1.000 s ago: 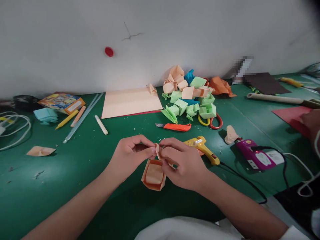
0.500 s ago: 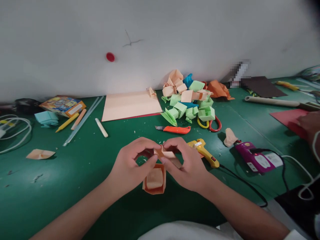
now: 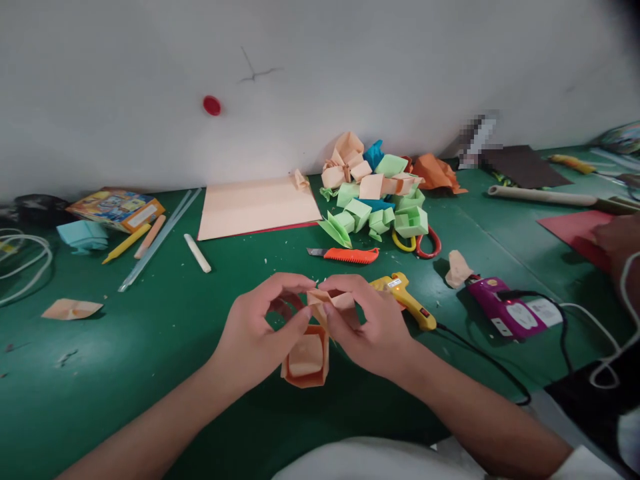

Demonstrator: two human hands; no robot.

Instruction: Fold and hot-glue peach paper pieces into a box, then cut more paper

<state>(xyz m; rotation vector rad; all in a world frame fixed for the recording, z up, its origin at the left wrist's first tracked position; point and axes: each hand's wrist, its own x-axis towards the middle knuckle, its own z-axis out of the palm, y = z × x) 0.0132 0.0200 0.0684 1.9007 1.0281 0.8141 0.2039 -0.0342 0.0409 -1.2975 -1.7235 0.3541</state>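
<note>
Over the green table (image 3: 150,347), my left hand (image 3: 260,330) and my right hand (image 3: 367,327) pinch a small folded peach paper piece (image 3: 325,301) between thumbs and fingertips. Just below it an open orange paper box (image 3: 306,360) rests on the table, partly covered by both hands. The fingers of each hand are curled and closed on the paper.
A yellow glue gun (image 3: 407,300) lies just right of my right hand and a purple glue gun (image 3: 505,313) with a black cord farther right. An orange utility knife (image 3: 350,254), scissors (image 3: 425,243), a pile of folded papers (image 3: 380,193) and a peach sheet (image 3: 257,205) lie behind. Another person's hand (image 3: 620,243) is at the right edge.
Both hands have shifted slightly toward me and worked the peach paper piece, whose folded shape has changed. The orange box stays under them.
</note>
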